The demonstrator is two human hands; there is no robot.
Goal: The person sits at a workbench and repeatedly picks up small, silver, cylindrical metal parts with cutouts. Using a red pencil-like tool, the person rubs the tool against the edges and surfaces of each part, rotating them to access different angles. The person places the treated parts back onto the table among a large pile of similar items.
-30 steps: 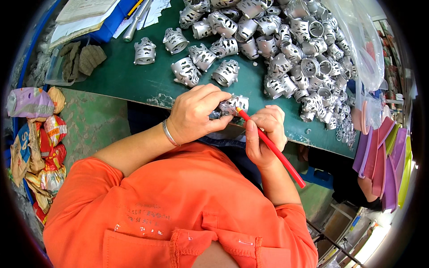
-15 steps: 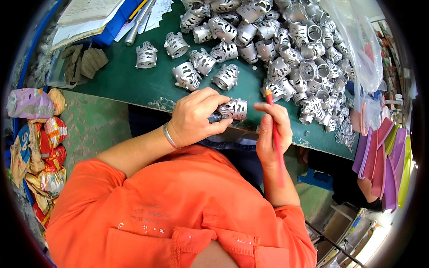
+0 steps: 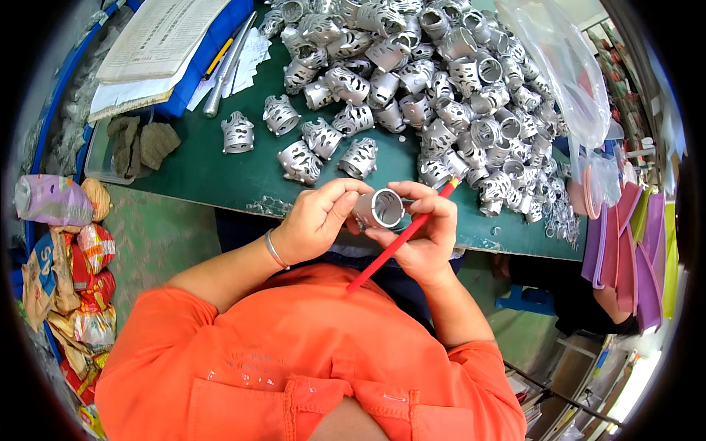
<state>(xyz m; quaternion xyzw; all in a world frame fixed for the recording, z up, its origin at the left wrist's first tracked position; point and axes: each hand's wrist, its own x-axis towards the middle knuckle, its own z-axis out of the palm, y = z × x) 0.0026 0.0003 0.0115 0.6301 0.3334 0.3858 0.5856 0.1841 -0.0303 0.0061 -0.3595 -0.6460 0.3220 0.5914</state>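
Observation:
Between my two hands is a silver openwork metal sleeve (image 3: 387, 209), a short cylinder tilted so that its round open end faces me. My left hand (image 3: 321, 220) is closed on its left side, fingertips on the wall. My right hand (image 3: 424, 234) grips the sleeve's right side with thumb and fingers. A slim red pencil-like stick (image 3: 398, 242) is also held in my right hand, slanting from its yellowish end at the upper right down toward my orange shirt. Several similar loose sleeves (image 3: 300, 162) stand on the green table just beyond my hands.
A large heap of silver sleeves (image 3: 471, 95) covers the table's back and right. A clear plastic bag (image 3: 559, 73) hangs over it. At left are a blue tray (image 3: 180, 95) with papers, a metal rod tool (image 3: 228, 70) and a plastic box with grey-brown lumps (image 3: 156, 144).
My right hand has moved left onto the sleeve, keeping the red stick. The sleeve has turned its open end toward me, and the dark piece seen at its left end is out of sight.

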